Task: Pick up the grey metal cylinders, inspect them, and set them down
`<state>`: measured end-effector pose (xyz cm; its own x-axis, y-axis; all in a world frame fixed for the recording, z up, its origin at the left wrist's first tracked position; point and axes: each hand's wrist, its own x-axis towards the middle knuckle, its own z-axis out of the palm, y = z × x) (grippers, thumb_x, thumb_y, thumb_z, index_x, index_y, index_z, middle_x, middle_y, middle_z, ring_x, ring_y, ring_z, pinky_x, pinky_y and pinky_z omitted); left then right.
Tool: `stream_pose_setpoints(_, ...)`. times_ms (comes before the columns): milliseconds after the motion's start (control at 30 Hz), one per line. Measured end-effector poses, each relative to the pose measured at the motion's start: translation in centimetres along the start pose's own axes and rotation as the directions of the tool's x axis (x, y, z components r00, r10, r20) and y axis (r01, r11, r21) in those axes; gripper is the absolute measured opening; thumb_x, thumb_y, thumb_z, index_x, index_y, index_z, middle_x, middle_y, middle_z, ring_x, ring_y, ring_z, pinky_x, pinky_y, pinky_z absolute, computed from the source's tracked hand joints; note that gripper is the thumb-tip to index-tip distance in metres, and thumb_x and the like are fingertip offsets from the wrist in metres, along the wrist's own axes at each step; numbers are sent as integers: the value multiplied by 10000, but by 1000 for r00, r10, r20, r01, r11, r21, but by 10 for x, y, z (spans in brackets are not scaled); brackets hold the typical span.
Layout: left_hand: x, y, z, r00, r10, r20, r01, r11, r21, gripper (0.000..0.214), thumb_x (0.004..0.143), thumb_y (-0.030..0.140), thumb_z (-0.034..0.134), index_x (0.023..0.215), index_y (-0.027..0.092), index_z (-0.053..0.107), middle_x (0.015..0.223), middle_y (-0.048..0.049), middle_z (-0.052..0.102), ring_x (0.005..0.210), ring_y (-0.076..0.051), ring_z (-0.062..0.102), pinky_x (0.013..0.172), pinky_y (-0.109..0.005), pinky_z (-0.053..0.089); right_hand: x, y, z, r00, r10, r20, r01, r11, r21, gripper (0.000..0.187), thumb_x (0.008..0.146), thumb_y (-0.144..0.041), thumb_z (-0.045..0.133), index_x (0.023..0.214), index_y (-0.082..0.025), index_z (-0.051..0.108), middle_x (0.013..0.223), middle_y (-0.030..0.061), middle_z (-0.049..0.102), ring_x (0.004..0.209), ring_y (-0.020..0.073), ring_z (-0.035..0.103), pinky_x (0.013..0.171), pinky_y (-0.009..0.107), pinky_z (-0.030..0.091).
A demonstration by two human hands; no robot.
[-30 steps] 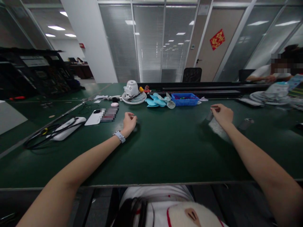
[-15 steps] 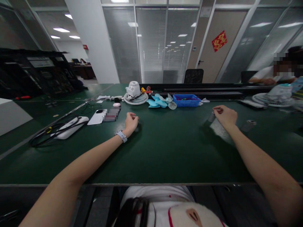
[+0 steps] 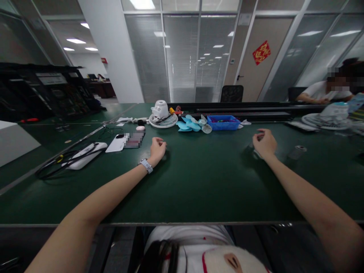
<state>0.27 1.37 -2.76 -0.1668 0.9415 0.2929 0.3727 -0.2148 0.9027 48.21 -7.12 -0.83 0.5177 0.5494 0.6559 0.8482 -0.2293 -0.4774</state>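
Note:
My left hand point(image 3: 157, 148) rests on the green table point(image 3: 199, 182) as a loose fist, a watch on its wrist; what is inside the fist, if anything, is hidden. My right hand point(image 3: 264, 143) lies further right with fingers curled over a small grey object I cannot make out. A small grey cylinder point(image 3: 296, 151) stands on the table to the right of that hand. A white phone point(image 3: 118, 143) lies left of my left hand.
At the back stand a white fan body on its grille point(image 3: 160, 113), light blue fan blades point(image 3: 192, 124) and a blue tray point(image 3: 223, 122). A white device with black cables point(image 3: 78, 155) lies at the left. Another person point(image 3: 327, 89) sits at the far right.
My right hand has drawn slightly left and inward, now covering more of the pale thing under it. The left hand has stayed put. The view tilted down a little.

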Motion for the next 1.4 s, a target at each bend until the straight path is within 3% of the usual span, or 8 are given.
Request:
stream_pose_setpoints(67,0,0,0,1000,0,-3,0,1000,1,225,789,185,554,979,216,438,776,7,607,673,-147,636,660,-272,496,-2,2,12,984,176,24,-177,981,78,515,813,-359,639,1254,-121,518,1090,150,668,994,262,626,858,354,454)
stream_pose_setpoints(133,0,1,0,1000,-7,-8,7,1000,4,226,791,181,554,984,215,440,781,4,610,686,-149,641,666,-272,499,-1,5,22,935,343,93,-352,930,108,594,776,-414,686,1245,-103,499,1144,190,638,1033,291,621,894,386,462)
stream_pose_setpoints(233,-2,5,-1,1000,-25,-15,25,1000,10,230,793,166,551,990,212,442,796,1,617,696,-147,648,672,-268,498,2,9,29,884,446,141,-463,877,127,550,746,-405,710,1184,-140,511,1143,182,633,1050,301,619,931,407,460)
stream_pose_setpoints(400,-6,11,-2,998,-48,-31,49,998,32,234,799,151,554,992,206,434,786,13,618,647,-130,635,651,-252,473,5,14,31,881,451,144,-471,863,181,482,694,-339,732,1089,-181,506,1105,132,636,1051,275,614,967,404,451)
stream_pose_setpoints(800,-7,14,-4,996,-58,-70,57,998,-18,213,827,97,468,984,213,382,790,14,622,620,-131,640,625,-257,465,2,6,24,845,524,103,-534,831,156,534,649,-322,763,1058,-199,441,1094,125,628,1034,277,627,954,401,471)
stream_pose_setpoints(1133,-8,13,-3,996,-53,-68,50,998,-38,213,841,98,465,994,215,373,794,13,602,609,-126,618,615,-256,457,2,8,26,828,553,95,-561,815,143,447,648,-349,762,946,-218,456,1026,103,638,1009,291,627,950,430,462)
stream_pose_setpoints(1300,-7,11,-2,997,-44,-63,43,999,-11,232,831,111,475,1020,212,387,796,10,608,621,-134,624,625,-265,457,1,2,22,867,497,-21,-487,856,175,412,652,-415,770,860,-211,478,974,104,653,979,291,634,932,440,462)
stream_pose_setpoints(1400,-5,9,-2,996,-37,-77,38,999,10,241,820,108,481,1022,208,398,788,10,605,618,-137,617,626,-268,453,-8,-33,23,939,344,-26,-319,894,314,434,642,-462,783,841,-207,493,908,91,670,900,274,660,880,438,496)
